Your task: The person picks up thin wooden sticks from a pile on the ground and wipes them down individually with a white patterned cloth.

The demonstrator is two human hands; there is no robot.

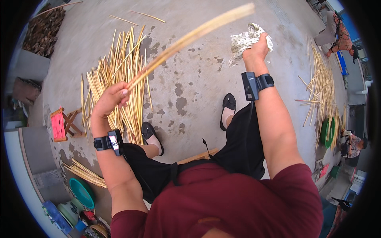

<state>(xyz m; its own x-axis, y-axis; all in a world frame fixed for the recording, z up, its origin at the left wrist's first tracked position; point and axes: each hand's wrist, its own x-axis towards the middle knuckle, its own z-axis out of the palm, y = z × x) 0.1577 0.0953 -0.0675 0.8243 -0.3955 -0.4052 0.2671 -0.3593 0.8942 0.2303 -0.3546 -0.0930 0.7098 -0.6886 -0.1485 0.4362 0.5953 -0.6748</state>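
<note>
My left hand [113, 96] is closed around one end of a long yellow-brown plant stalk or cane [178, 44], which slants up to the right and is blurred at its far end. It may be more than one stalk; the blur hides this. In my right hand [257, 49] is a crumpled white cloth with dark spots [245, 40], held out away from the stalk's tip. Beneath and beyond my left hand, a large pile of similar stalks [128, 65] lies on the concrete floor. Each wrist wears a black strapped device.
At the left stands a folding stool with pink webbing [58, 125]. Lower left are a small stalk bundle [84, 172] and a teal basin [82, 192]. Another stalk pile [321, 86] and a green basin [328, 132] lie right, with two people [342, 35] [354, 145] nearby.
</note>
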